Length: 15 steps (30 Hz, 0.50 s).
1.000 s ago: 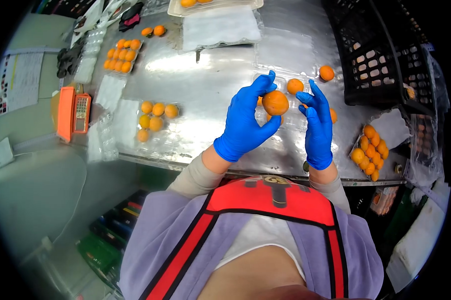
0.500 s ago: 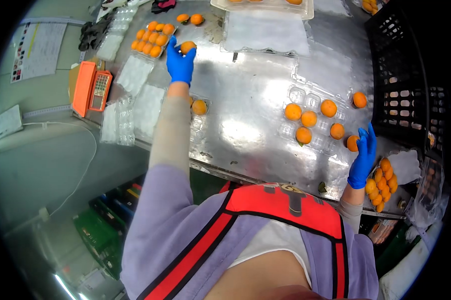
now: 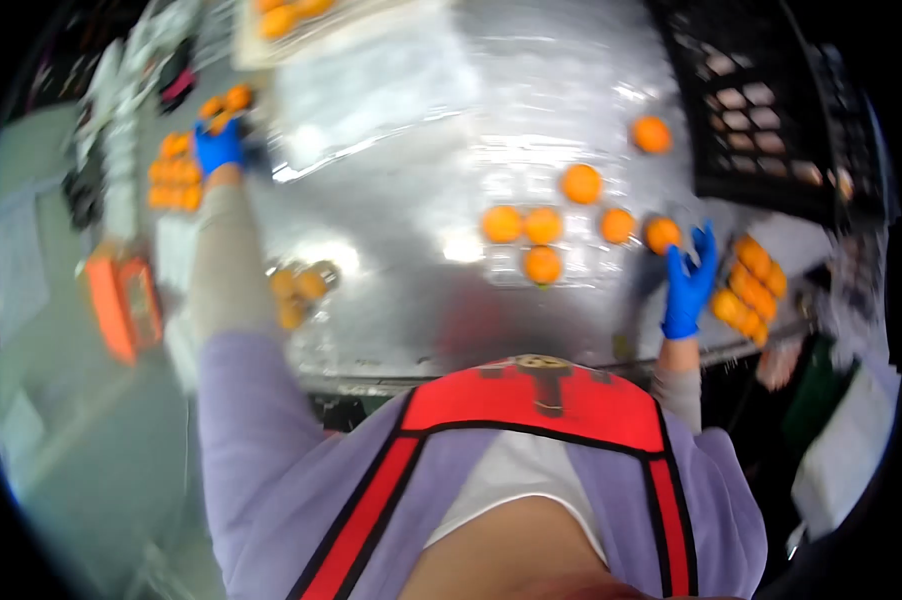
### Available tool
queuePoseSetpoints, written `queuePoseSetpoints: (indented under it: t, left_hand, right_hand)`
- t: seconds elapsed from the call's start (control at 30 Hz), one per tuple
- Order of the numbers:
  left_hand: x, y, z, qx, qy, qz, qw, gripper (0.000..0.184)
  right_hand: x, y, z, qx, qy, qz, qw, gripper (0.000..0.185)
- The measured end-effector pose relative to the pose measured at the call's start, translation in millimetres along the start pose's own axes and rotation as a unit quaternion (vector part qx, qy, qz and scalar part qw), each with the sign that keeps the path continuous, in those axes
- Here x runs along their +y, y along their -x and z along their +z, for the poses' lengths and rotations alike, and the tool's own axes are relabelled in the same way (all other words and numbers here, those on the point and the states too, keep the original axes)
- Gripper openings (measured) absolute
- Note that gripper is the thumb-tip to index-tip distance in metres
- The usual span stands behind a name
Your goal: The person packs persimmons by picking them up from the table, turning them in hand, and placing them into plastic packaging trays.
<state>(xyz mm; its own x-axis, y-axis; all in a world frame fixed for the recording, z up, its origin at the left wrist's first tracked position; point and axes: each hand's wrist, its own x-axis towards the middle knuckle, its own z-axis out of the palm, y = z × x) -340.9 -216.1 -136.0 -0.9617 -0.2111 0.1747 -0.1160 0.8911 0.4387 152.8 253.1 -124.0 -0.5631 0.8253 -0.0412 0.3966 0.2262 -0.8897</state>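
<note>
My left hand (image 3: 219,147), in a blue glove, reaches to the far left of the metal table. An orange fruit (image 3: 217,123) shows at its fingertips, beside two more (image 3: 237,97) and just right of a full tray of fruit (image 3: 174,172). Blur hides how the fingers meet the fruit. My right hand (image 3: 693,280), also gloved, is raised with fingers apart, just right of a loose orange fruit (image 3: 662,235). Left of that, several fruits (image 3: 542,225) sit in a clear plastic tray (image 3: 498,266).
A black crate (image 3: 761,110) stands at the back right. Another filled tray (image 3: 751,290) lies right of my right hand. At the left are a partly filled tray (image 3: 311,284) and an orange scale (image 3: 121,303). White padded sheets (image 3: 376,85) lie at the back.
My left hand has carried a fruit from the centre to the far left, near the loose fruits there. My right hand has moved right and opened. The camera view has shifted.
</note>
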Motion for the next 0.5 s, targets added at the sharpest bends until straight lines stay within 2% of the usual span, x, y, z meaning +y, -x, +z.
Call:
queuePoseSetpoints:
  t: [0.07,0.1,0.17,0.2,0.27,0.3,0.33,0.37,0.47,0.5]
  left_hand:
    - [-33,-20,24,0.049,0.014,0.032,0.998,0.074]
    - [-32,-18,28,0.048,0.092,0.026,0.994,0.073]
    - [-56,-38,42,0.025,0.135,-0.005,0.99,0.074]
    - [-52,-36,42,0.021,0.135,-0.004,0.991,0.074]
    - [-45,-26,37,0.083,0.138,0.004,0.987,0.074]
    - [-18,-6,16,0.036,0.174,-0.041,0.983,0.079]
    - [-13,2,10,0.038,0.176,-0.04,0.983,0.079]
    - [-11,7,5,0.063,0.176,-0.048,0.981,0.081]
    - [1,33,-23,0.088,0.206,-0.044,0.974,0.082]
    - [13,51,-37,0.094,0.26,-0.015,0.961,0.078]
  right_hand:
    - [-3,3,0,0.001,0.029,-0.001,1.0,0.068]
    - [-3,5,0,0.004,0.012,0.007,1.0,0.069]
    - [3,5,4,0.01,-0.008,0.014,1.0,0.071]
    - [5,4,8,-0.003,-0.026,-0.002,1.0,0.072]
    - [10,2,13,-0.012,-0.048,-0.022,0.999,0.072]
    - [11,1,16,-0.032,-0.048,-0.047,0.997,0.075]
    - [13,-1,17,-0.052,-0.048,-0.072,0.995,0.077]
    - [18,-3,17,-0.057,0.016,-0.1,0.993,0.077]
    - [17,-6,21,-0.043,-0.024,-0.094,0.994,0.076]
    - [-2,-5,18,-0.047,-0.015,-0.079,0.996,0.076]
